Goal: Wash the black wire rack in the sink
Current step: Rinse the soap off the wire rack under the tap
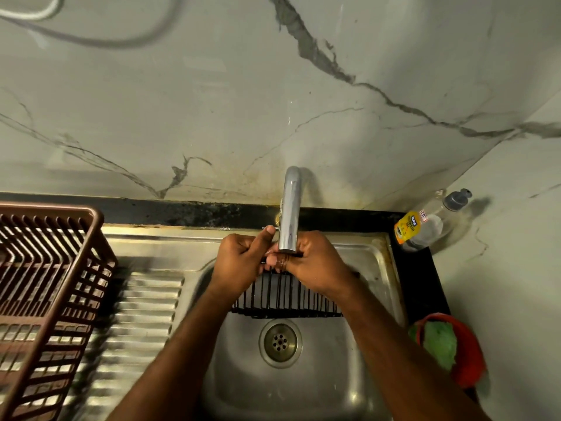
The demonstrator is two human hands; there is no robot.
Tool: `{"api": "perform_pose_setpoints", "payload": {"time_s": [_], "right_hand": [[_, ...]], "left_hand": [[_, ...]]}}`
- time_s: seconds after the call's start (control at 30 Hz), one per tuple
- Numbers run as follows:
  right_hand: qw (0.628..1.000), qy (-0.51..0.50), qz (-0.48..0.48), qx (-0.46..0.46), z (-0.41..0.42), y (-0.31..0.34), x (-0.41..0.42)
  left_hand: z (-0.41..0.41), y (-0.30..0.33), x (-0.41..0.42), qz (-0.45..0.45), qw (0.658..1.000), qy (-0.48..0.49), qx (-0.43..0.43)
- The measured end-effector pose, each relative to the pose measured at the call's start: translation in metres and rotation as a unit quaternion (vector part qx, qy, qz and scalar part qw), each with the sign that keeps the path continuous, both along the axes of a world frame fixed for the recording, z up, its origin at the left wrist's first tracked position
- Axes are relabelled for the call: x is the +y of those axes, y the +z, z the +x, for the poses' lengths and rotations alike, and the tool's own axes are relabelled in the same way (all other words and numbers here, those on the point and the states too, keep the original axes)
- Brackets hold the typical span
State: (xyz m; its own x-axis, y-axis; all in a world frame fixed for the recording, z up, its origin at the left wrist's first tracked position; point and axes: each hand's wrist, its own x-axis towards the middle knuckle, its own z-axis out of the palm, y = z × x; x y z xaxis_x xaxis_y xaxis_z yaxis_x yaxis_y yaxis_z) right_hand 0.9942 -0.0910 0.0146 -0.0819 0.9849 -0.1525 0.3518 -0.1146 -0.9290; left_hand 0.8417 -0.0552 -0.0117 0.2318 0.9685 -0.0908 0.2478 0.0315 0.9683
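The black wire rack (285,296) hangs over the steel sink (373,262), tilted, its lower edge above the drain (280,342). My left hand (239,262) grips the rack's upper edge on the left, thumb raised beside the chrome tap (290,214). My right hand (315,262) grips the same upper edge on the right, directly under the tap's spout. The rack's top bar is mostly hidden by my fingers. I cannot tell whether water is running.
A brown plastic dish basket (45,284) stands on the ribbed drainboard (142,323) at the left. A dish-soap bottle (425,226) leans in the back right corner. A red bowl with a green scrubber (440,344) sits on the right counter. The marble wall rises behind.
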Motion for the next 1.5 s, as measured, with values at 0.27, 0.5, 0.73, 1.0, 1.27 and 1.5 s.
{"api": "perform_pose_setpoints", "payload": {"time_s": [0.27,0.5,0.73,1.0,1.27,1.5], "right_hand": [[0.99,-0.03,-0.034,-0.136,0.076,-0.007,-0.019],[0.99,-0.057,-0.002,-0.127,0.068,-0.01,-0.023],[0.987,-0.045,-0.013,-0.156,0.069,-0.009,-0.021],[0.862,-0.067,0.118,-0.489,0.013,-0.02,-0.022],[0.86,0.025,0.11,-0.497,-0.061,-0.038,-0.059],[0.846,-0.093,0.068,-0.52,0.043,-0.026,-0.053]], "left_hand": [[-0.041,-0.007,0.018,-0.073,0.985,0.108,-0.11],[-0.044,-0.024,0.018,-0.088,0.995,0.051,-0.022],[-0.054,-0.052,-0.027,-0.166,0.984,0.015,-0.063],[-0.016,-0.04,-0.046,-0.209,0.948,0.171,-0.165],[-0.02,-0.029,-0.044,-0.185,0.957,0.109,-0.195],[-0.031,-0.02,-0.037,-0.22,0.944,0.134,-0.207]]}}
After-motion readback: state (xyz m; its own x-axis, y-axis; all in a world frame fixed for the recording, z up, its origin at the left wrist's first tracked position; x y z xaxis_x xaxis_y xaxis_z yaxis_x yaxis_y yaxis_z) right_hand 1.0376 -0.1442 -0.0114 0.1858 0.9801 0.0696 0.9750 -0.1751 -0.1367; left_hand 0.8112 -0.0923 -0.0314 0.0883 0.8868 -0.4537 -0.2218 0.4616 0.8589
